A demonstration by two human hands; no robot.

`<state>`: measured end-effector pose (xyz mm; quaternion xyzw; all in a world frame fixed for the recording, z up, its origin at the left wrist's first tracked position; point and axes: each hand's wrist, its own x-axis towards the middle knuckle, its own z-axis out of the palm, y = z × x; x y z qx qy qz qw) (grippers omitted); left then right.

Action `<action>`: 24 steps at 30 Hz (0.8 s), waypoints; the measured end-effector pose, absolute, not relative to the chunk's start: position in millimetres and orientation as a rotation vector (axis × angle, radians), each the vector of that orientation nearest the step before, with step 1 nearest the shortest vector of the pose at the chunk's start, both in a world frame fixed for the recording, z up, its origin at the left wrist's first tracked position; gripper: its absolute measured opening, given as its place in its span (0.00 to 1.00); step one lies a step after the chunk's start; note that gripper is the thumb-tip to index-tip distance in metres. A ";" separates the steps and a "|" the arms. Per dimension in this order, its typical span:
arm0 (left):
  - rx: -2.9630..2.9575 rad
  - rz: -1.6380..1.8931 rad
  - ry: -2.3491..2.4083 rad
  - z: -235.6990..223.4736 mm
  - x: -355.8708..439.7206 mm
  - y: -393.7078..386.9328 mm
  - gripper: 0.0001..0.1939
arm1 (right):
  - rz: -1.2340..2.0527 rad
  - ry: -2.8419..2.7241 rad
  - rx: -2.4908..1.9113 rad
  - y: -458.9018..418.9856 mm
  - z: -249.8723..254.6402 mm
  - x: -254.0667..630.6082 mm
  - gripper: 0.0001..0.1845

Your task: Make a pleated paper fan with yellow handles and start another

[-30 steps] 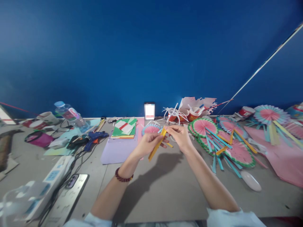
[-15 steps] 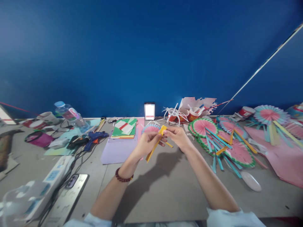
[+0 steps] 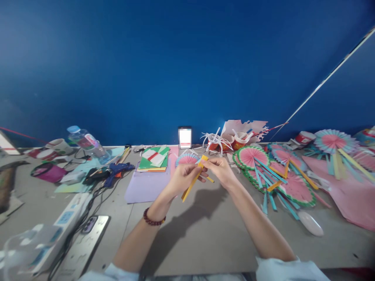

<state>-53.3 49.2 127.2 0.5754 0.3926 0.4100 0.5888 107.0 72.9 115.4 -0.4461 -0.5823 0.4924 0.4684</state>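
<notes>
My left hand (image 3: 183, 177) is closed on a yellow paper strip (image 3: 191, 182) that slants down to the left above the grey table (image 3: 205, 234). My right hand (image 3: 221, 169) pinches the strip's upper end, where a bit of light blue paper shows. A second thin yellow piece (image 3: 209, 179) sticks out between the hands. Just behind them lies a small pink and blue pleated paper fan (image 3: 187, 159) on a lilac sheet (image 3: 146, 183).
Finished pink fans with blue and yellow handles (image 3: 275, 173) lie at right beside a pink sheet (image 3: 345, 191) and a white spoon (image 3: 310, 223). Left: glue gun (image 3: 113, 171), water bottle (image 3: 86, 142), coloured paper stack (image 3: 154, 159), phone (image 3: 84, 242), power strip. Paper cups (image 3: 231, 141) stand at the back.
Both hands have stayed almost in place. The yellow strip shifted slightly in my fingers, and my right hand's pinch sits a little closer to its top end.
</notes>
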 end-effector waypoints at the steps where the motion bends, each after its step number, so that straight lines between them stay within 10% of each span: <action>1: 1.338 0.956 0.917 126.6 -53.4 49.5 0.25 | 1.210 -1.413 -1.087 73.4 115.5 107.2 0.21; 24: 1.337 0.771 0.868 115.5 -59.2 56.9 0.27 | 1.136 -1.215 -1.045 83.5 106.0 116.7 0.18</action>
